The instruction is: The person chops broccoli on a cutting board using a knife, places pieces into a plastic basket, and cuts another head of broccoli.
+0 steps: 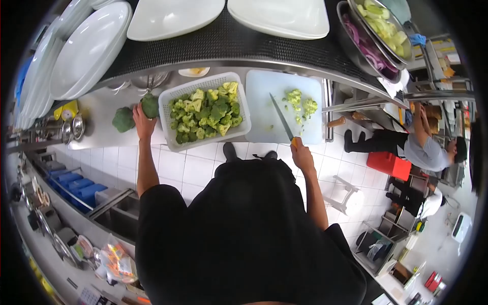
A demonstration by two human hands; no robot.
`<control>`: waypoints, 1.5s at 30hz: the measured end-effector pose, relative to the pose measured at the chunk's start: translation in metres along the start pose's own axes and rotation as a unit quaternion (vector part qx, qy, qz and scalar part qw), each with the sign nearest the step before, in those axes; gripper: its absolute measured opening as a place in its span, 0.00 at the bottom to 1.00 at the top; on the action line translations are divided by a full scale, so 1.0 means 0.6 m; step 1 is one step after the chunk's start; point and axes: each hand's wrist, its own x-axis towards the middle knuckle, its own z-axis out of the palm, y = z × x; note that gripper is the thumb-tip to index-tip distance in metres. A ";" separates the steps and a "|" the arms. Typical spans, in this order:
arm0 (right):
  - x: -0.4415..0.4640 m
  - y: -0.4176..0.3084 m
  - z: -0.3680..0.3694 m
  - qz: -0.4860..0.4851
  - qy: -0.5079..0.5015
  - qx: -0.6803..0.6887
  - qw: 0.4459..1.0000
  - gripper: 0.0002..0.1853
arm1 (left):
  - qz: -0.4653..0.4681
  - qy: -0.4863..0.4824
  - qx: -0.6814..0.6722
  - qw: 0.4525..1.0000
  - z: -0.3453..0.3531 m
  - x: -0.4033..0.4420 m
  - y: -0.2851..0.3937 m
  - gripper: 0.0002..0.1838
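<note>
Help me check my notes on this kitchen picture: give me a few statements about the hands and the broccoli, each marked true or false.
1. The right hand holds a knife. True.
2. The white basket stands between the left hand and the cutting board. True.
3. The left hand is inside the basket. False: it is at a broccoli head beside the basket.
4. The cutting board has no food on it. False: broccoli pieces lie there.
5. Another whole head lies on the far side of the left hand from the basket. True.
</note>
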 end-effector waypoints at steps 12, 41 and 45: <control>0.132 0.035 0.022 -0.178 0.060 -0.019 0.982 0.30 | -0.340 0.359 -0.596 0.633 -0.159 -0.139 0.208 0.30; 0.540 -0.708 0.115 -0.442 -0.007 -0.132 0.887 0.10 | -0.578 0.616 -0.527 0.095 -0.062 -0.938 0.273 0.31; 0.681 -0.716 0.252 -0.481 0.026 -0.159 0.862 0.16 | -0.571 0.616 -0.514 0.175 -0.055 -0.969 0.357 0.32</control>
